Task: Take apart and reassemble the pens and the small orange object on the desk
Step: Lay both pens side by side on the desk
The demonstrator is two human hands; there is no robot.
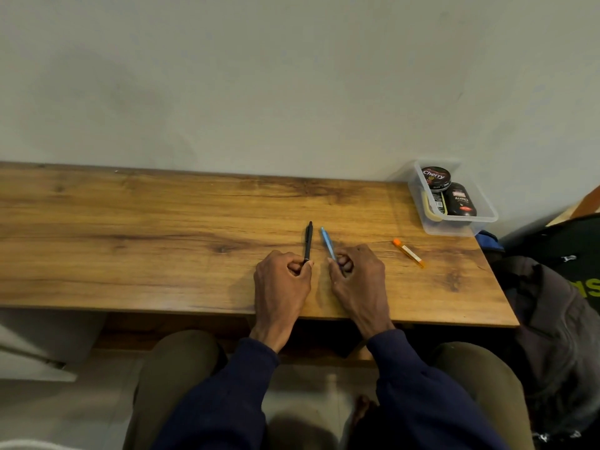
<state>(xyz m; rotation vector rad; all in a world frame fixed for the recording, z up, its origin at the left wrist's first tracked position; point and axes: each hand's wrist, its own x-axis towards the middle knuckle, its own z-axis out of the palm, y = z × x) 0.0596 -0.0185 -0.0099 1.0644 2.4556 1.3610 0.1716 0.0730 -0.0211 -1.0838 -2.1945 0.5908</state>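
Two hands on wooden desk (pixel 130 222): left hand (pixel 281 284) curled around black pen (pixel 308 241), right hand (pixel 358 280) curled around blue pen (pixel 328 243). Both pens look whole; dismantling seemingly not begun. Small orange object (pixel 409 253) lies untouched, right. Clear plastic tub (pixel 454 227), far right: polish tins, bottle.

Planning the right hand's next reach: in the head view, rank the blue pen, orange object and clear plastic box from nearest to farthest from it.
1. blue pen: in the right hand grip.
2. orange object: lying on the desk, to its right.
3. clear plastic box: far right corner, by the wall.
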